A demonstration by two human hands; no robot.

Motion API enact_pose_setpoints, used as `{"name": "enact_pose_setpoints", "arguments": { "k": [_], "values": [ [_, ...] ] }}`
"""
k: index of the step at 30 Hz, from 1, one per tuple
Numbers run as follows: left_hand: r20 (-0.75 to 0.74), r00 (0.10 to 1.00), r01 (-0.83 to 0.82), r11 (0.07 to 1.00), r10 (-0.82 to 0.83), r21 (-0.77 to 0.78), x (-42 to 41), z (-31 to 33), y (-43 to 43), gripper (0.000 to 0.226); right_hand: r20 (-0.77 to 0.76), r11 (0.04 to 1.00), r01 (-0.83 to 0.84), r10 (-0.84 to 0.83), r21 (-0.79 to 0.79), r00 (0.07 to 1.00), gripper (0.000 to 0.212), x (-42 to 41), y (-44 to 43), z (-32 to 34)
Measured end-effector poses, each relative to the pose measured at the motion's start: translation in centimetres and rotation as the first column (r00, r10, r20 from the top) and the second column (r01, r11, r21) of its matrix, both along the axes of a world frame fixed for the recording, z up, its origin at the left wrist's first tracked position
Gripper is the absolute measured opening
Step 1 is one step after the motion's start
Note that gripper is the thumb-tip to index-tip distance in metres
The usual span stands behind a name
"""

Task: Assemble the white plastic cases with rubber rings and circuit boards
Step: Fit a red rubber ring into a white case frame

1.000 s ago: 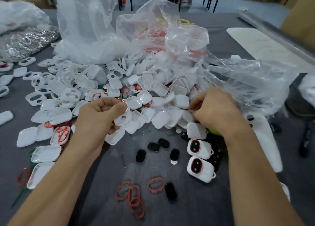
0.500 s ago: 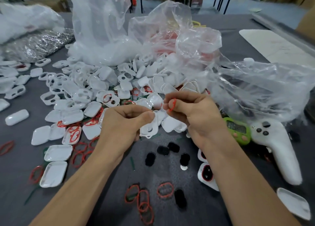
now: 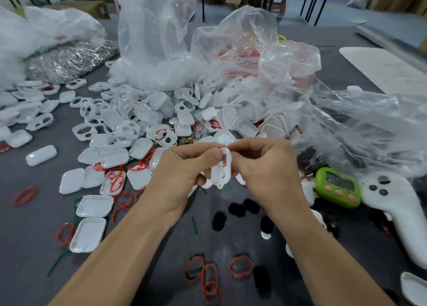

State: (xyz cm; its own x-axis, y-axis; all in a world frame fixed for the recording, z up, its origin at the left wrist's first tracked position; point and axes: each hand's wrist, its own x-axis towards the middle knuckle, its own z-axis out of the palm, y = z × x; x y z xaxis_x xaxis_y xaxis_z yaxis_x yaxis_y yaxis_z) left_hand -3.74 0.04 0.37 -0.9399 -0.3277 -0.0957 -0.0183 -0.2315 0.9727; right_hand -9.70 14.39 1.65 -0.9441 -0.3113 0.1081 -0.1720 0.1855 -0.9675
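- White plastic case (image 3: 221,170) is held upright above the counter (image 3: 34,231), mid-frame, between both hands.
- Left hand (image 3: 182,174) grip is clamped on the case: fingers curled round its left side, thumb pressed on its face near the top.
- Right hand (image 3: 265,167) grip is pinched together on a red rubber ring (image 3: 224,161) at the case's top edge. A short red stretch shows on the case face; the rest is hidden under fingers.
- Just below the case: black oval pads (image 3: 236,210) scattered on the counter, with a thin green strip (image 3: 194,226) beside them.
- Further below the case, nearest the camera: loose red rings (image 3: 240,265), several overlapping.
- Left of the case: shallow white lids (image 3: 94,206) lying hollow side up, with red rings in and between some.
- Behind the case: big pile of white shells (image 3: 138,121), many with two cut-out holes.
- Behind the case, past that pile: crumpled clear plastic bags (image 3: 157,40), one showing red inside.
- Right of the case: green digital timer (image 3: 337,188), with a white handheld controller (image 3: 397,213) just beside it on its far side.
- Far back-left of the case: silvery bag (image 3: 69,62), contents too blurred to tell.
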Motion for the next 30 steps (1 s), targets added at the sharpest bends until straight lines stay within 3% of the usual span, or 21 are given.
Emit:
{"name": "enact_pose_setpoints", "arguments": {
  "k": [2,4,7,9,11,15,18,23,26,28,30],
  "values": [
    [-0.013,0.999,-0.033,0.999,0.033,-0.004,0.0,0.2,0.1,0.021,-0.057,0.998,0.015,-0.011,0.055,0.998,0.011,0.4,-0.2,-0.2],
    [-0.025,0.998,-0.065,0.998,0.065,0.006,0.0,0.2,0.2,0.022,-0.006,1.000,-0.004,0.004,0.023,1.000,0.015,0.4,-0.4,-0.5],
    [-0.058,0.984,-0.172,0.978,0.166,-0.120,0.0,0.1,0.0,0.010,0.214,0.975,-0.087,0.131,-0.204,0.968,0.022,0.2,-0.5,-0.4],
    [-0.093,0.970,-0.238,0.950,0.223,-0.200,0.1,0.1,0.2,0.008,0.278,0.949,-0.102,0.188,-0.298,0.942,0.024,0.3,-0.5,-0.4],
    [-0.125,0.948,-0.316,0.900,0.291,-0.301,0.2,-0.2,0.4,0.012,0.307,0.936,-0.145,0.248,-0.320,0.919,0.026,0.3,-0.6,-0.2],
    [-0.198,0.881,-0.464,0.704,0.429,-0.537,0.3,-0.2,0.8,0.019,0.409,0.888,-0.194,0.373,-0.416,0.833,0.021,0.0,-0.2,-0.1],
    [-0.232,0.900,-0.433,0.701,0.369,-0.567,0.3,-0.3,1.0,0.026,0.433,0.889,-0.119,0.328,-0.443,0.840,0.016,-0.2,-0.3,-0.4],
    [-0.125,0.983,-0.179,0.873,0.136,-0.455,0.4,-0.6,1.6,0.015,0.248,0.968,-0.020,0.084,-0.250,0.965,0.019,-1.0,0.1,-0.8],
    [-0.053,0.989,-0.147,0.935,0.137,-0.323,0.1,-0.5,1.8,0.017,0.108,0.995,0.017,-0.006,-0.103,0.994,0.022,-1.0,0.4,-1.0],
    [0.006,0.992,-0.126,0.989,0.127,-0.078,0.0,0.0,1.7,0.016,0.037,0.994,0.082,-0.080,-0.071,0.996,0.023,-0.8,0.3,-0.9],
    [0.071,0.995,-0.076,0.980,0.063,0.185,-0.1,0.5,1.6,0.022,-0.042,0.989,0.140,-0.142,-0.054,0.989,0.028,-0.8,0.3,-0.8]
  ]
}}
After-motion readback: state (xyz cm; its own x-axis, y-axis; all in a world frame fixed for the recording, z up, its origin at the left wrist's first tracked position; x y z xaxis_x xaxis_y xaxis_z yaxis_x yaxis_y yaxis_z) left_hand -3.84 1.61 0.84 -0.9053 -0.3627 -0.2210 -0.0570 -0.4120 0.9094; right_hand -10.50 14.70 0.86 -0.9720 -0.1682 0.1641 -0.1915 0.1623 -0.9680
